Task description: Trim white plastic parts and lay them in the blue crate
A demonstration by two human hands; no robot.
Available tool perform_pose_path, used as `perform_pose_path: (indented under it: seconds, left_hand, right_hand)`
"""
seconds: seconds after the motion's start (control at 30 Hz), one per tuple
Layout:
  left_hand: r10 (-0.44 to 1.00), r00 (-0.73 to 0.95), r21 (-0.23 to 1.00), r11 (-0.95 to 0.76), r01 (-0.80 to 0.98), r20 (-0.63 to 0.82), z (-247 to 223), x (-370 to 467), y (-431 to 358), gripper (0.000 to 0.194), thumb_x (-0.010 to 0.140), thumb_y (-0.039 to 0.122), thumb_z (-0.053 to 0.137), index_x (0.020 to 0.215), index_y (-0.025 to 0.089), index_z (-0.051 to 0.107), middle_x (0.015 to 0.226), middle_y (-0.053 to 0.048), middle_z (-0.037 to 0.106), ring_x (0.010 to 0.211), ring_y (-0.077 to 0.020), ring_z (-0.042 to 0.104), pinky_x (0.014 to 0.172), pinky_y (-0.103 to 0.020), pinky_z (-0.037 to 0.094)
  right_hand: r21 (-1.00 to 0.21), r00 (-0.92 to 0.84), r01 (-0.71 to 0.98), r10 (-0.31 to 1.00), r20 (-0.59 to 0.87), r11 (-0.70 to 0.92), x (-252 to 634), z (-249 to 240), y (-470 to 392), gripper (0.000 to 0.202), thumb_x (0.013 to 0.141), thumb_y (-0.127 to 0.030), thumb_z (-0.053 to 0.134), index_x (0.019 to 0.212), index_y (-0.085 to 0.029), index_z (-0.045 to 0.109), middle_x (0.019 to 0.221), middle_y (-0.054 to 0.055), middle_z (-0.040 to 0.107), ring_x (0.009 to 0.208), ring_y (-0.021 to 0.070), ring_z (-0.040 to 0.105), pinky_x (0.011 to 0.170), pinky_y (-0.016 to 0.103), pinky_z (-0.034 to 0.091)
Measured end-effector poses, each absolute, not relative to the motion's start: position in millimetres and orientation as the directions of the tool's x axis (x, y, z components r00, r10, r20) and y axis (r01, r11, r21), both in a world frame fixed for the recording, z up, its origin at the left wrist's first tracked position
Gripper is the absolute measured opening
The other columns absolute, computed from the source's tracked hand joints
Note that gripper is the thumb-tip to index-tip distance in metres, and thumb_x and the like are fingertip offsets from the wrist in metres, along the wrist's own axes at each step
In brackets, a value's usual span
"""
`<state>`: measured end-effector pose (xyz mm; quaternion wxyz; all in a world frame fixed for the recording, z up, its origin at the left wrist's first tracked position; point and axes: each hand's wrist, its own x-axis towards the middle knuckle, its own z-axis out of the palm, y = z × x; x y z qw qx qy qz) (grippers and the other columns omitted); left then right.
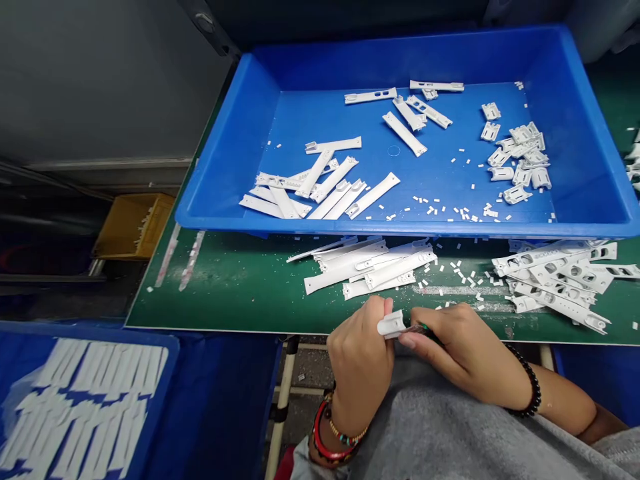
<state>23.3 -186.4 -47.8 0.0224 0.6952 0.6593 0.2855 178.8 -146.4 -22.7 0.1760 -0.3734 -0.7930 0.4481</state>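
Gripping a white, trough-shaped plastic part (pixel 391 325), the left hand (pixel 361 357) is closed around it at the near edge of the green tabletop (pixel 250 293), with the part's end poking out toward the other hand. The right hand (pixel 463 350) has thumb and fingers clamped on a small dark tool with a touch of green (pixel 417 329), its tip at that end of the part. Just beyond the hands, along the near edge, lies a loose heap of long white plastic strips (pixel 350 267); farther toward the right edge sits a pile of white plastic pieces with oval holes (pixel 565 283). Behind both, a large blue plastic tray (pixel 395 227) takes up the far side, holding slender white plastic bars (pixel 373 195) left and centre, short white curved plastic pieces (pixel 523 135) near its right wall, and scattered tiny white chips (pixel 431 210) between.
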Motion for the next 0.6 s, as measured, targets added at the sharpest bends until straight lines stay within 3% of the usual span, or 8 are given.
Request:
perform_pose_path:
  seconds: [0.17,0.23,0.33,0.4,0.5,0.6]
  left_hand:
    - [0.898,-0.208,0.327,0.076,0.942,0.388,-47,4,-174,0.03,0.1,0.021,0.041,0.071,0.021,0.051,0.047,0.006,0.036,0.041,-0.0128,0.03,0.047,-0.026,0.019]
    - [0.892,-0.217,0.312,0.092,0.946,0.397,-48,-4,-168,0.029,0.101,0.024,0.042,0.074,0.021,0.053,0.05,0.005,0.04,0.044,-0.0129,0.035,0.049,-0.026,0.021]
    - [0.902,-0.059,0.28,-0.07,0.957,0.428,-52,-8,-159,0.03,0.099,0.045,0.049,0.087,0.018,0.059,0.072,-0.003,0.059,0.065,-0.0168,0.056,0.058,-0.025,0.036]
    - [0.908,0.031,0.211,-0.13,0.969,0.417,-59,-9,-153,0.051,0.091,0.061,0.054,0.106,0.014,0.061,0.095,-0.013,0.064,0.087,-0.0252,0.062,0.072,-0.03,0.046]
    - [0.931,0.071,0.089,-0.11,0.99,0.358,-70,-12,-145,0.082,0.081,0.074,0.057,0.128,0.007,0.054,0.125,-0.028,0.056,0.113,-0.0405,0.055,0.091,-0.049,0.047]
    - [0.933,0.099,0.031,-0.116,0.993,0.346,-78,-20,-141,0.093,0.076,0.079,0.057,0.13,0.004,0.052,0.132,-0.033,0.051,0.126,-0.0492,0.045,0.103,-0.066,0.035]
  right_hand:
    - [-0.913,-0.846,0.168,0.529,0.059,0.371,194,-4,-152,0.058,0.105,-0.056,0.02,0.072,-0.021,0.05,0.057,-0.004,0.051,0.048,0.0083,0.046,0.049,0.022,0.033]
    - [-0.882,-0.793,0.257,0.608,0.042,0.396,200,-9,-151,0.055,0.105,-0.055,0.022,0.073,-0.021,0.051,0.056,-0.004,0.051,0.048,0.0085,0.048,0.049,0.021,0.035]
    - [-0.644,-0.485,0.644,0.871,0.073,0.413,206,-28,-146,0.047,0.104,-0.056,0.032,0.084,-0.019,0.054,0.066,0.0,0.06,0.051,0.0124,0.056,0.049,0.024,0.038]
    - [-0.445,-0.344,0.809,0.924,0.169,0.383,205,-42,-141,0.046,0.103,-0.056,0.033,0.103,-0.016,0.057,0.087,0.008,0.068,0.059,0.0167,0.062,0.048,0.026,0.039]
    - [-0.227,-0.324,0.904,0.927,0.187,0.362,197,-57,-135,0.051,0.104,-0.052,0.031,0.126,-0.009,0.05,0.109,0.016,0.066,0.058,0.0184,0.063,0.041,0.028,0.037]
    - [-0.103,-0.352,0.925,0.928,0.125,0.365,184,-65,-133,0.049,0.103,-0.047,0.038,0.125,-0.005,0.05,0.108,0.019,0.063,0.051,0.0165,0.058,0.037,0.027,0.033]
